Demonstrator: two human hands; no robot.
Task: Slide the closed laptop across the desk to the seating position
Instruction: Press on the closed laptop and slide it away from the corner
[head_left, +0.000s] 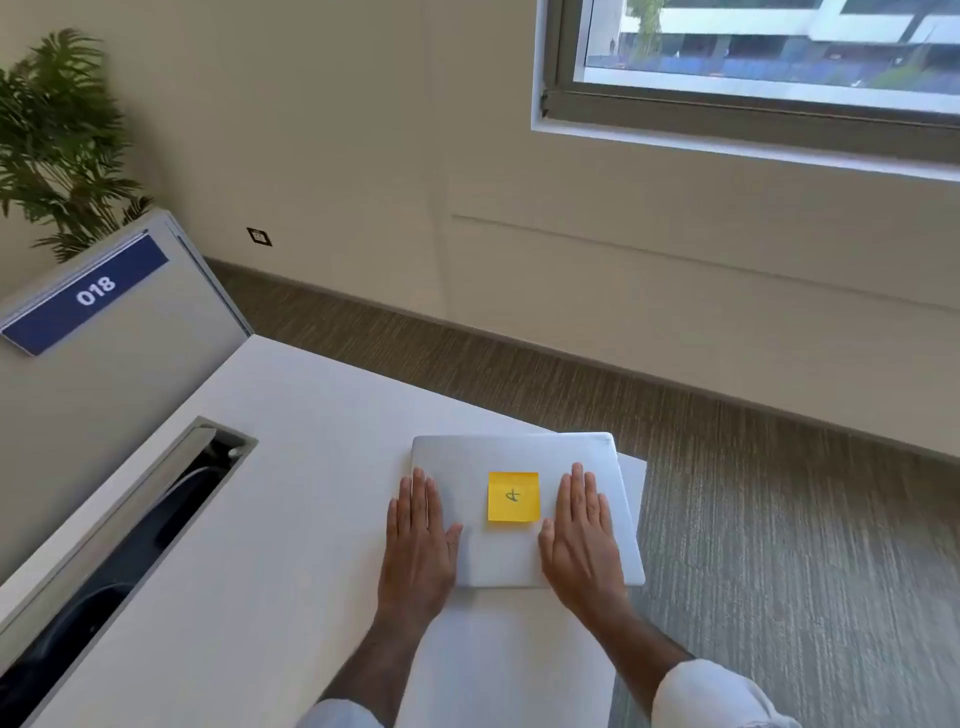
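A closed silver laptop lies flat on the white desk, at the desk's right corner, with its far right part reaching past the desk edge. A yellow sticky note with a handwritten mark sits on the middle of its lid. My left hand rests palm down on the lid's left side, fingers straight and together. My right hand presses flat on the lid to the right of the note. Neither hand curls around an edge.
A cable slot with dark cables runs along the desk's left side. A grey partition with a blue "018" sign stands behind it, with a potted plant beyond. Carpet floor lies to the right, under a window.
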